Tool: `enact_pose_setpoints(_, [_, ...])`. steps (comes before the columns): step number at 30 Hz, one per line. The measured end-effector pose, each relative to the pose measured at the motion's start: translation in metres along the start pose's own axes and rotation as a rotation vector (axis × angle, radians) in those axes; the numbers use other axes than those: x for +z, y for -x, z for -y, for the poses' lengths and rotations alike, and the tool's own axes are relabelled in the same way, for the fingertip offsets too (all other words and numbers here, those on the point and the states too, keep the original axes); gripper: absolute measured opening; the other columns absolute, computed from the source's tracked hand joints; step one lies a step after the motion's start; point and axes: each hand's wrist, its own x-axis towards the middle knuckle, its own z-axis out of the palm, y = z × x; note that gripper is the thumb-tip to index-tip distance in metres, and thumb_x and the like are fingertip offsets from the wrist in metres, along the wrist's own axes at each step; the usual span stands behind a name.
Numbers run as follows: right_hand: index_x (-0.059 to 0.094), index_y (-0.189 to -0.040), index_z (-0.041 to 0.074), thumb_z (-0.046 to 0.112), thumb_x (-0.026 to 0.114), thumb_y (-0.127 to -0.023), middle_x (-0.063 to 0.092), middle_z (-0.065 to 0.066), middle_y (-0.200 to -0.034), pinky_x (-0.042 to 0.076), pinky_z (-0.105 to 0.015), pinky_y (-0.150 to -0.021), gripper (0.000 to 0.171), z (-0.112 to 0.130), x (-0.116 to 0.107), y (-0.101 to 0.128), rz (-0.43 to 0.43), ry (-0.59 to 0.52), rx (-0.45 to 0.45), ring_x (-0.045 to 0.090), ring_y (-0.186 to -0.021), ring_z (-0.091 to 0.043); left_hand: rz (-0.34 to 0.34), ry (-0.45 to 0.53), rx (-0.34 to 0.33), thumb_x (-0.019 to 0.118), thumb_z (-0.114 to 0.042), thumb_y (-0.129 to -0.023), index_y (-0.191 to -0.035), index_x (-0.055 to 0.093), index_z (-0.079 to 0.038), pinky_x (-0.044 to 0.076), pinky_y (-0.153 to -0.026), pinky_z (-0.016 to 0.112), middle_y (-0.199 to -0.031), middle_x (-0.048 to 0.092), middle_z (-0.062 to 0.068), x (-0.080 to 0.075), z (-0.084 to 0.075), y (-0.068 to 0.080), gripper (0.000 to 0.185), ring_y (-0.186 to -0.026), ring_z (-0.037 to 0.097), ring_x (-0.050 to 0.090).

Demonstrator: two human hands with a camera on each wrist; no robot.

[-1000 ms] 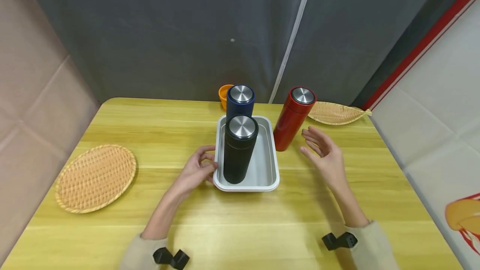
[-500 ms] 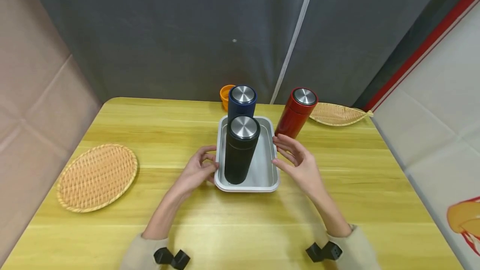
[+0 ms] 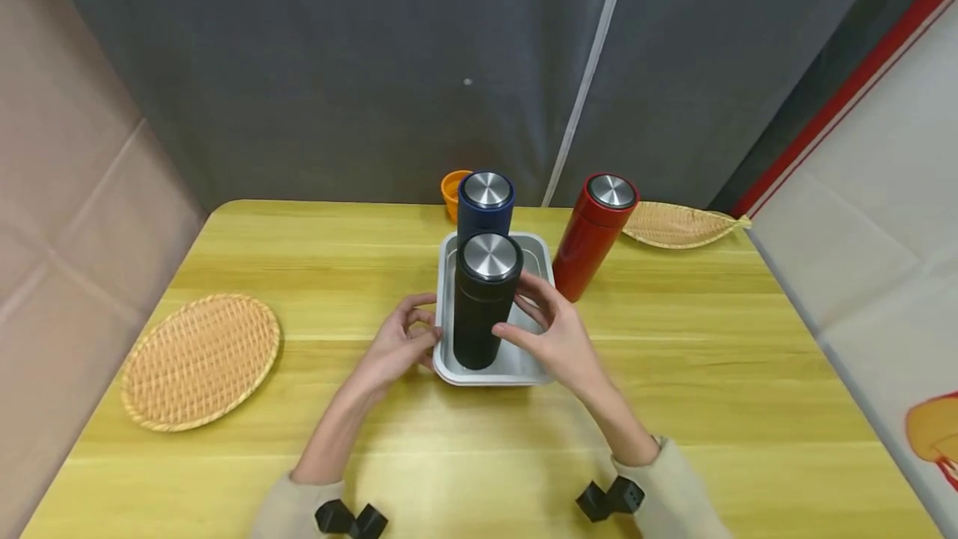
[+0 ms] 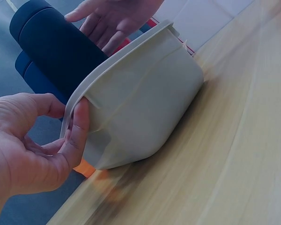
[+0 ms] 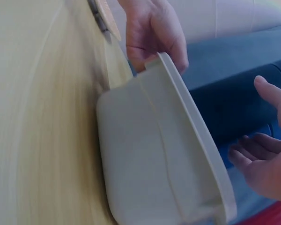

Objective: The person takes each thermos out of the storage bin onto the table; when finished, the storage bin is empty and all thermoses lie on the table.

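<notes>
My left hand (image 3: 397, 348) grips the left rim of a light grey plastic tub (image 4: 145, 98), thumb and fingers on either side of the edge in the left wrist view. Standing upright in the tub are a black thermos (image 3: 479, 318) in front and a blue thermos (image 3: 485, 219) behind, its lower part hidden. Over the tub's right side, my right hand (image 3: 557, 339) is held around the right of the black thermos with fingers apart. In the right wrist view a gap shows between its thumb and the thermos. A red thermos (image 3: 591, 248) stands outside the tub, to the right.
A round woven tray (image 3: 202, 360) lies on the wooden table's left side. At the back right is a leaf-shaped woven basket (image 3: 677, 225). An orange cup (image 3: 451, 190) sits behind the blue thermos. A grey curtain (image 3: 322, 73) borders the table's far edge.
My right hand has moved left from beside the red thermos, over the tub's rim, to the black thermos. The left hand stays on the tub's rim.
</notes>
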Motion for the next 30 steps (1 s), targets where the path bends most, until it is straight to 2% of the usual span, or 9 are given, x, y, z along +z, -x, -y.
enact_pose_setpoints(10, [0.047, -0.136, 0.005, -0.001, 0.083, -0.072, 0.052, -0.01, -0.132, 0.042, -0.028, -0.104, 0.073, -0.003, 0.018, -0.003, -0.024, 0.037, -0.005, 0.051, -0.122, -0.021, 0.006, -0.001, 0.007, 0.052, 0.009, -0.083, -0.14, 0.035, -0.001, 0.057, -0.057, 0.035, -0.104, 0.049, 0.016, 0.002, 0.001, 0.0, 0.06, -0.063, 0.018, 0.059])
enact_pose_setpoints(23, [0.05, -0.134, 0.004, 0.0, 0.083, -0.071, 0.054, -0.01, -0.129, 0.043, -0.027, -0.102, 0.072, -0.003, 0.022, -0.004, -0.045, 0.041, 0.01, 0.054, -0.118, -0.021, 0.0, 0.004, 0.0, 0.053, 0.008, -0.084, -0.141, 0.035, 0.0, 0.057, -0.057, 0.036, -0.106, 0.049, 0.016, 0.0, 0.002, 0.001, 0.06, -0.064, 0.018, 0.06])
enact_pose_setpoints(30, [0.052, -0.132, 0.003, -0.002, 0.084, -0.069, 0.056, -0.011, -0.127, 0.045, -0.027, -0.1, 0.07, -0.001, 0.022, -0.004, -0.059, 0.043, 0.005, 0.057, -0.115, -0.021, -0.006, 0.007, -0.003, 0.053, 0.008, -0.084, -0.141, 0.036, -0.001, 0.056, -0.056, 0.032, -0.106, 0.049, 0.017, 0.0, 0.001, 0.0, 0.06, -0.063, 0.018, 0.06])
